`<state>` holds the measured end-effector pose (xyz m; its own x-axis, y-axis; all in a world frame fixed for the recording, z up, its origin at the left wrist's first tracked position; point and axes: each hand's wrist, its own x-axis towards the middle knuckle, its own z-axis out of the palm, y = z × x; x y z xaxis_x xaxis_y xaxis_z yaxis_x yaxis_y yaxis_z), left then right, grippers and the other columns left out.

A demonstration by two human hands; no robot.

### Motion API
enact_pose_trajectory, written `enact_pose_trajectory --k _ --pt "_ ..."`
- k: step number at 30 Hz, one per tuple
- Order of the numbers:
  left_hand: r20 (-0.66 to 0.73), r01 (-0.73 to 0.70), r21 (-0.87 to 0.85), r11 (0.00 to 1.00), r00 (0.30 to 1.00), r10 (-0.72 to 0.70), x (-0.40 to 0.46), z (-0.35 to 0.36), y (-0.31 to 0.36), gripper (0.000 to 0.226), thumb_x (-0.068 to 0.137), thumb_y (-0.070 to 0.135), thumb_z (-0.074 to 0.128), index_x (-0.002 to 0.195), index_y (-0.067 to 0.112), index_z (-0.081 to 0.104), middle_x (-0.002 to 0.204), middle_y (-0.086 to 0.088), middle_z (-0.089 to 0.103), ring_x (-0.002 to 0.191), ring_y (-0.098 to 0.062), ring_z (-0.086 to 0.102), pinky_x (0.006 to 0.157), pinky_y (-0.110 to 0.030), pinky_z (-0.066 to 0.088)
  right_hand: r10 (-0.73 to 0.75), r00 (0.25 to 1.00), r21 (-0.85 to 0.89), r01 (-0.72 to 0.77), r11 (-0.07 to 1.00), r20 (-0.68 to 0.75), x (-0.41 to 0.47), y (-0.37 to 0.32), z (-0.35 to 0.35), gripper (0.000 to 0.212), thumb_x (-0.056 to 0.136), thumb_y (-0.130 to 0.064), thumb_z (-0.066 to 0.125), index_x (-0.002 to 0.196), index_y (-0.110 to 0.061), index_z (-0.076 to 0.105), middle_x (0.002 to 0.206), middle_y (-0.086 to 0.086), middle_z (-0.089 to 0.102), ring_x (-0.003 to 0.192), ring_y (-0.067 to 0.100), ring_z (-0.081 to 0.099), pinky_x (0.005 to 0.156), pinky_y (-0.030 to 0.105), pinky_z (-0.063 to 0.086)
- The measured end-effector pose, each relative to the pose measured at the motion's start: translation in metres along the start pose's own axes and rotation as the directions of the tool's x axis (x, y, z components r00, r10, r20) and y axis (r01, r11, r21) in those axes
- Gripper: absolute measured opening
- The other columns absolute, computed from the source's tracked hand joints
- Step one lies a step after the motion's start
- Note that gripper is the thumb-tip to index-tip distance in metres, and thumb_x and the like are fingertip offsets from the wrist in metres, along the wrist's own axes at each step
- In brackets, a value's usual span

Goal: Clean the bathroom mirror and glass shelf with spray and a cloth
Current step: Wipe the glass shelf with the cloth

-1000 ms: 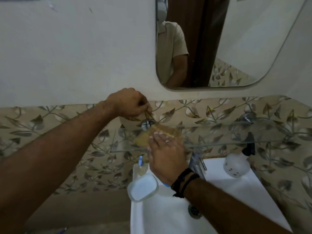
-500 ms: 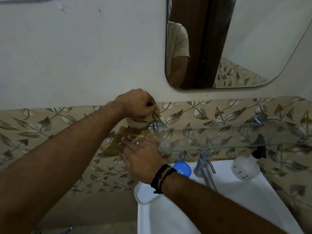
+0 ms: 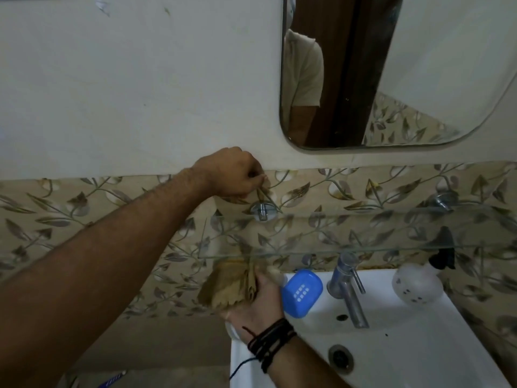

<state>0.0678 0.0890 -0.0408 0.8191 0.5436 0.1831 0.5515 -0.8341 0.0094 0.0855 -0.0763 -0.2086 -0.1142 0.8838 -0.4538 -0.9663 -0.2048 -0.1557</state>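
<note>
the right hand (image 3: 260, 296) is gripping a bunched tan cloth (image 3: 229, 284) and holding it just under the front left edge of the glass shelf (image 3: 349, 231), beside the blue soap dish (image 3: 302, 292) at the basin (image 3: 405, 354) rim. the step in hand is probably the wiping of the shelf's left end and underside; doing it well is calling for the cloth to be pressed flat against the glass and drawn along its length in overlapping passes, with light pressure so the pane is not being levered on its chrome bracket (image 3: 262, 210). the left hand (image 3: 232, 175) is reaching high with the arm extended, its fingers curled and pinching something thin against the wall just above that bracket; what it is pinching cannot be told. the right wrist, wearing dark bands, is bending upward with the palm facing the shelf. the spray bottle (image 3: 416, 284) is standing on the basin's right side, well apart from both hands, and the mirror (image 3: 419, 65) is hanging above the shelf.
</note>
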Motion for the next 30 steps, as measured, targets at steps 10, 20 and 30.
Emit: enact_pose_trajectory --k 10,20,30 --pt "0.173 0.015 0.158 0.987 0.984 -0.043 0.013 0.009 0.03 0.04 0.092 0.049 0.043 0.103 0.026 0.074 0.082 0.003 0.07 0.073 -0.017 0.063 0.073 -0.035 0.055 0.107 0.924 -0.074 -0.085 0.994 0.367 0.014 -0.037 0.026 0.054 0.09 -0.049 0.057 0.131 -0.014 0.061 0.136 0.015 0.057 0.138 0.036 0.04 0.118 0.058 0.021" --pt "0.181 -0.041 0.205 0.978 0.983 0.003 0.059 0.035 0.103 0.037 0.091 0.045 0.045 0.09 0.017 0.069 0.097 -0.011 0.069 0.084 -0.03 0.062 0.074 -0.031 0.05 -0.148 0.958 0.159 0.111 0.981 0.245 -0.051 -0.151 -0.036 0.052 0.088 -0.045 0.052 0.124 -0.012 0.069 0.132 0.022 0.063 0.127 0.044 0.052 0.11 0.064 0.029" --pt "0.235 -0.069 0.167 0.984 0.972 0.028 0.082 0.036 0.132 0.033 0.093 0.04 0.044 0.066 0.023 0.055 0.062 0.008 0.052 0.068 -0.022 0.059 0.073 -0.033 0.055 -0.41 0.911 0.215 0.392 0.894 0.042 -0.116 -0.248 -0.08 0.046 0.092 -0.039 0.047 0.129 -0.018 0.065 0.138 0.019 0.059 0.129 0.042 0.05 0.106 0.06 0.032"
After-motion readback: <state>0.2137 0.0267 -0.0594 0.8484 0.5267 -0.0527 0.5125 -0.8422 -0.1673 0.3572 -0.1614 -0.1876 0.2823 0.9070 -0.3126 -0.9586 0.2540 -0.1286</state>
